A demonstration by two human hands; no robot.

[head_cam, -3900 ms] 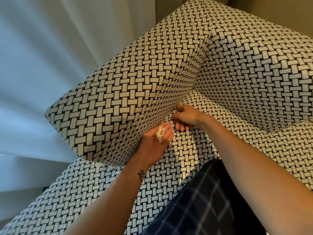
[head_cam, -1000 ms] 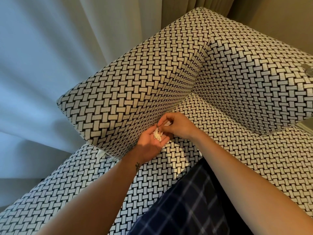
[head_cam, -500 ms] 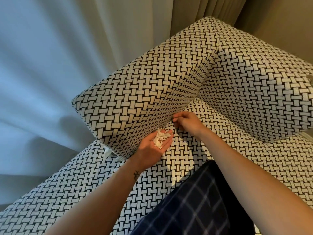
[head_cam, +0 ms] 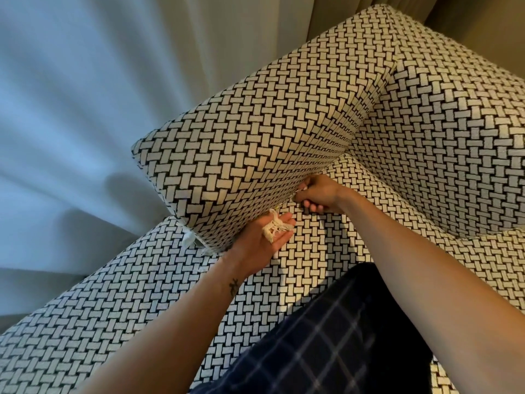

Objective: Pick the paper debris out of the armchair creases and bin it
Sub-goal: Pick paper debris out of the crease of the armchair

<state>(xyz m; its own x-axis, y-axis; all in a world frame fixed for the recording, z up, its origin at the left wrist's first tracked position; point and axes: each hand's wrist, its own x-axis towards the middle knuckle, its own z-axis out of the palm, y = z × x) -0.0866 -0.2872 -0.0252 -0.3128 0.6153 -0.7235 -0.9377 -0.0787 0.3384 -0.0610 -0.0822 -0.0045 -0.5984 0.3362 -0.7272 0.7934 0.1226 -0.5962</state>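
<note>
Fingers [head_cam: 309, 206] of the right hand [head_cam: 321, 194] curl inward at the crease [head_cam: 287, 201] where the armrest meets the seat cushion, thumb and forefinger pinched together right at the seam; whether they grip a scrap there I cannot tell, since the tips are partly hidden against the fabric. Just below and to the left, the left hand [head_cam: 262, 243] lies palm up with its fingers loosely spread, cupping a small heap of white paper debris [head_cam: 275, 229] that rests on the fingers and upper palm, one strip sticking up toward the armrest. Both hands are near each other but apart. The armchair [head_cam: 255, 155] is covered all over in a black-and-white basket-weave pattern: its armrest rises as a blocky form at centre, the backrest [head_cam: 443, 132] stands to the right, and the seat cushion [head_cam: 312, 260] runs beneath the hands. Two more pale paper scraps [head_cam: 189, 240] poke out of the seam at the front lower corner of the armrest, left of the left wrist. A small dark tattoo [head_cam: 233, 286] marks the left forearm. Dark checked cloth [head_cam: 326, 336] covers the person's leg at the bottom, and pale curtains [head_cam: 85, 95] hang behind the chair.
</note>
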